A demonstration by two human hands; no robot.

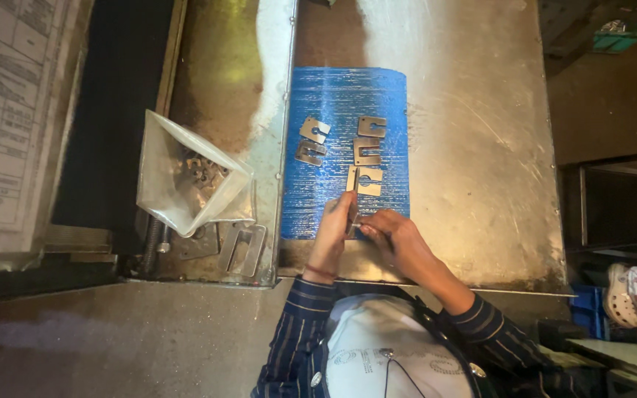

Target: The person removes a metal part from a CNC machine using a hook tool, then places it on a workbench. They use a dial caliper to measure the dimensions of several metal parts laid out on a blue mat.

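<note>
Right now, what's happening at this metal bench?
A person holds one small flat slotted metal plate upright between both hands: left hand, right hand. Five similar plates lie on a blue ribbed mat just beyond. A clear plastic bag of more parts sits to the left.

We see a clear plastic bag of small metal parts, and left of it a white printed paper chart.

Scuffed dull metal table, ribbed blue mat probably plastic, bare metal brackets.
</note>
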